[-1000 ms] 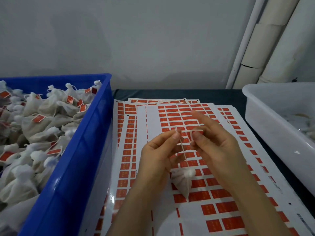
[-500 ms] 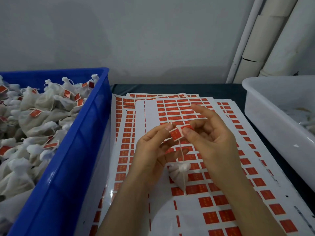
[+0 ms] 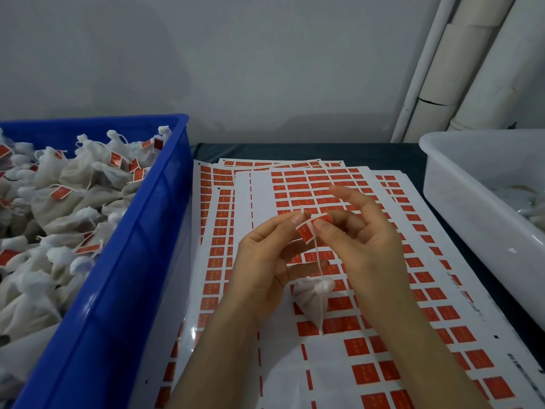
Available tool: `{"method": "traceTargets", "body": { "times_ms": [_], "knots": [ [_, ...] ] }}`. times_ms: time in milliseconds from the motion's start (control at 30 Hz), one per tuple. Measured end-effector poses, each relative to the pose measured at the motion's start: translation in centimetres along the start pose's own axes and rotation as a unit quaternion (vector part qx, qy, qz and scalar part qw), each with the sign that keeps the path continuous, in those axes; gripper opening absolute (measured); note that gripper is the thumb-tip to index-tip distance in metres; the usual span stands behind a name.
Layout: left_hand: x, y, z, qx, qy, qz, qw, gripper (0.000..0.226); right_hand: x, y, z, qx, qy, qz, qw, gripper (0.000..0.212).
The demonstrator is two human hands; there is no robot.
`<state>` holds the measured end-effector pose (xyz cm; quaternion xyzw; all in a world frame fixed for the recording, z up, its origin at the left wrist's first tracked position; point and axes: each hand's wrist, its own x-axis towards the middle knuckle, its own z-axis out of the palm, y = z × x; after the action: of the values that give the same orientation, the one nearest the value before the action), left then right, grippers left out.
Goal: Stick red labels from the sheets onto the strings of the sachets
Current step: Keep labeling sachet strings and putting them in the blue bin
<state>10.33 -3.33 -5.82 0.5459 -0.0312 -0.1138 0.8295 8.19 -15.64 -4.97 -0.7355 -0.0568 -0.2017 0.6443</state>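
Red label (image 3: 306, 231) sits on the string (image 3: 318, 256) near its top end and is pinched from both sides. Left hand (image 3: 262, 261) has thumb and forefinger on its left edge. Right hand (image 3: 364, 249) has thumb and forefinger on its right part, with the other right fingers spread and raised. A short stub of string pokes up above the label. The string runs straight down from the label to the sachet (image 3: 312, 299). The sachet hangs point-down below and between my hands, over the sheets (image 3: 392, 343); can't tell if its tip touches them. My lower left fingers curl in beside the string, just above the sachet's tied neck. The sheets lie fanned in an overlapping stack on the dark table (image 3: 295, 150), covered in rows of red labels. The top sheet has a blank white band down its left part. Blue crate (image 3: 124, 290) is at my left, right against the sheets. It holds a pile (image 3: 67, 178) of white sachets, many with red labels on their strings. White tub (image 3: 477, 214) is at my right, just beside the sheets, contents too blurred to name. Grey wall and pale pipes (image 3: 460, 69) behind.
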Motion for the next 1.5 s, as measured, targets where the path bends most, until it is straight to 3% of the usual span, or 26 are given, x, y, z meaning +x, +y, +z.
{"method": "traceTargets", "body": {
  "times_ms": [500, 733, 900, 1100, 1333, 1500],
  "knots": [
    [-0.2, -0.1, 0.6, 0.060, -0.012, 0.047, 0.997, 0.044, 0.0, 0.7, 0.2, -0.040, 0.047, -0.016, 0.998, 0.030],
    [0.0, -0.9, 0.4, 0.085, 0.056, 0.086, 0.991, 0.032, 0.3, 1.0, -0.1, -0.052, 0.039, -0.006, 0.998, 0.018],
    [-0.1, -1.2, 0.8, 0.174, 0.067, 0.161, 0.969, 0.027, 0.6, 1.2, -0.3, -0.078, 0.007, 0.029, 0.997, 0.012],
    [-0.4, -1.6, 1.3, 0.273, 0.066, 0.215, 0.935, 0.034, 0.5, 1.4, -0.4, -0.148, -0.002, 0.003, 0.989, 0.012],
    [0.0, -1.7, 1.3, 0.292, 0.136, 0.230, 0.919, 0.044, 0.7, 1.7, -0.4, -0.155, 0.018, 0.035, 0.987, 0.013],
    [0.1, -1.8, 1.2, 0.279, 0.174, 0.234, 0.915, 0.037, 0.7, 1.8, -0.3, -0.163, 0.025, 0.053, 0.985, 0.014]
  ]
}}
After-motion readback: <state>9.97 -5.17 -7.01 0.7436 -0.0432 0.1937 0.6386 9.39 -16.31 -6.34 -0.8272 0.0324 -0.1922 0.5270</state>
